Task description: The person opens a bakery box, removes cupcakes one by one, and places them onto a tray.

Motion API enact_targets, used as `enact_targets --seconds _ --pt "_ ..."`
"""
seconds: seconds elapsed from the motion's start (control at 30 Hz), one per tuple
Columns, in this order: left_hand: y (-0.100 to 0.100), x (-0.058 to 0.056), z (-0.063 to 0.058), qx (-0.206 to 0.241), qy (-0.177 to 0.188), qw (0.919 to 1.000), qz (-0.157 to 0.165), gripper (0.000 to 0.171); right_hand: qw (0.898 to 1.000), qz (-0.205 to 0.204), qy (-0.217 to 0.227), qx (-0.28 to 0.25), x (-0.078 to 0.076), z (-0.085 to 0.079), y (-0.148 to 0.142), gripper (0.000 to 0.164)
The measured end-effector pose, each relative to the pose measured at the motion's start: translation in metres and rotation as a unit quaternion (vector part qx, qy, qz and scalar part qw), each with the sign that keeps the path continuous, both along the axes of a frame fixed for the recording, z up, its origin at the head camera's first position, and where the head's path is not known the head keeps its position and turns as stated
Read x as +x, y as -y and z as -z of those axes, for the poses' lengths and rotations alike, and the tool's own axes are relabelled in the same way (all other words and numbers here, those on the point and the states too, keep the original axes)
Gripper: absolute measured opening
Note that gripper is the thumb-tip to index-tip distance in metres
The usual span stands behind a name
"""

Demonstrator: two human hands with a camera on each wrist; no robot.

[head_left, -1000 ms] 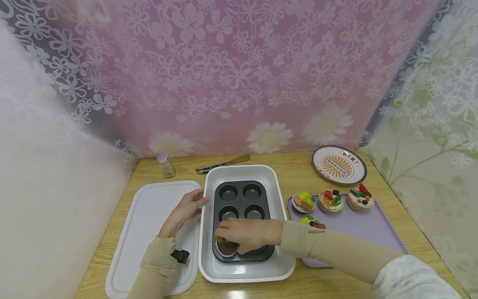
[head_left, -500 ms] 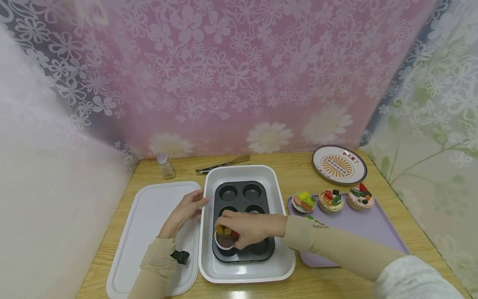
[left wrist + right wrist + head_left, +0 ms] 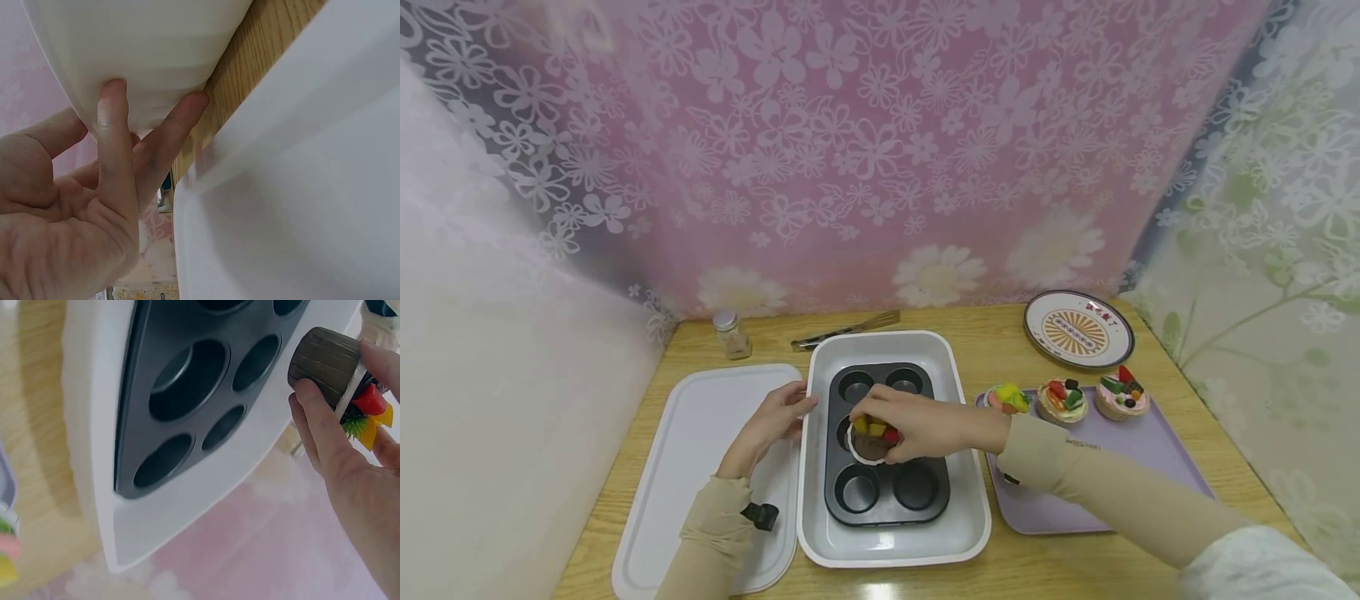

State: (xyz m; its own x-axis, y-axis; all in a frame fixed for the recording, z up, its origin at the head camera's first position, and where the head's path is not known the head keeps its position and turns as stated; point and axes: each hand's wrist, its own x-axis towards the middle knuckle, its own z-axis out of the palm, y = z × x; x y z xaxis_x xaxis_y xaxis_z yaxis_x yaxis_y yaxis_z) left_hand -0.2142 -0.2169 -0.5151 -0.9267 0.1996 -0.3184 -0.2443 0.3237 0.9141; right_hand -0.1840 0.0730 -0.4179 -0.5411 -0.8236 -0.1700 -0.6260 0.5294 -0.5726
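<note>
My right hand pinches a cupcake by its sides, over the middle of a dark muffin pan. The cupcake has a brown wrapper, a chocolate top and yellow and red fruit pieces; in the right wrist view it hangs above the pan, apart from it. The pan lies inside a deep white tray, and its visible cups hold nothing. My left hand grips the tray's left side, thumb at the rim and fingers against the outer wall.
On the right, a lilac tray bears several fruit-topped cupcakes, partly hidden by my right sleeve. Behind it lies a patterned plate. A white lid-like board is at left. A jar and a whisk lie at the back.
My right hand has lifted the cupcake out of the pan's near-left cup, which now shows bare, and moved it up and slightly away. The left hand has stayed at the tray's side.
</note>
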Motion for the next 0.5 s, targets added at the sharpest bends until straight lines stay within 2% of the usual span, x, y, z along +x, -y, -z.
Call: enact_targets --seconds 0.3,0.5 --pt "0.000 0.002 -0.004 -0.001 0.002 1.0000 0.006 0.054 0.998 0.043 -0.038 -0.026 -0.007 -0.019 -0.026 0.065" --pt "0.000 0.003 -0.004 -0.002 0.003 1.0000 0.007 0.054 0.995 0.069 -0.056 -0.042 -0.013 -0.018 -0.047 0.067"
